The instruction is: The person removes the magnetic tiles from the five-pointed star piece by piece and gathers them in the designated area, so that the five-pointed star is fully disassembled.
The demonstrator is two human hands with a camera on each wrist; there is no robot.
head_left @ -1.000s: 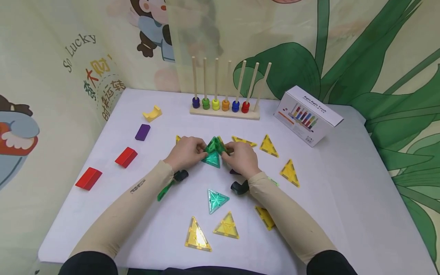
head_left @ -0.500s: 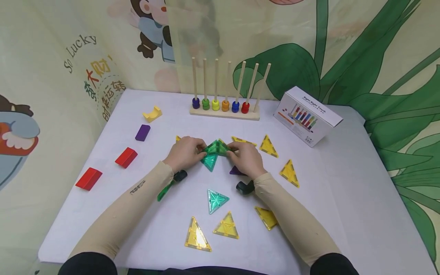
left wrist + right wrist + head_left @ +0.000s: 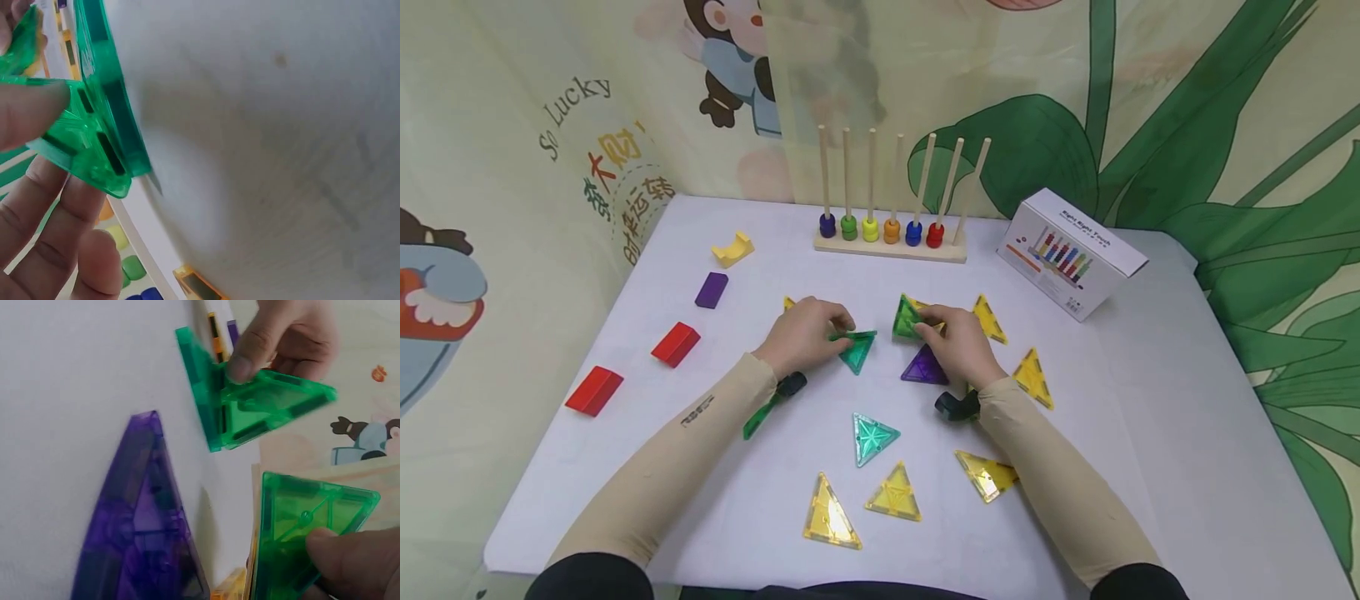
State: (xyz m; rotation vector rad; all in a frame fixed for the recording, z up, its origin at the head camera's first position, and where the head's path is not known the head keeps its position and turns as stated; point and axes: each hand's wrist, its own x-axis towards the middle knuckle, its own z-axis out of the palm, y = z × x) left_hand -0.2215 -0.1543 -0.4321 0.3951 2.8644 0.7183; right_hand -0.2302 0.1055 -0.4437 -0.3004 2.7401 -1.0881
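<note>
My left hand (image 3: 808, 333) pinches a green triangular magnetic tile (image 3: 275, 403) between thumb and fingers. Along one edge that tile meets a second teal-green triangular tile (image 3: 857, 354), at an angle to it. To the right, my right hand (image 3: 958, 337) pinches another green triangular tile (image 3: 905, 318), raised on its side and apart from the left pair. Just below the right fingers lies a purple triangular tile (image 3: 925, 367). Nearer the body, a teal triangular tile (image 3: 874, 437) lies flat on the white table (image 3: 700, 500).
Yellow triangular tiles (image 3: 895, 493) lie scattered in front and to the right. Red blocks (image 3: 676, 343), a purple block (image 3: 711, 290) and a yellow arch block (image 3: 732, 249) stand at the left. A wooden peg rack (image 3: 891, 247) and a white box (image 3: 1071, 250) are at the back.
The right hand has moved right, and its green tile has come away from the tiles at the left hand. The left hand stays about where it was, and the purple tile shows more fully.
</note>
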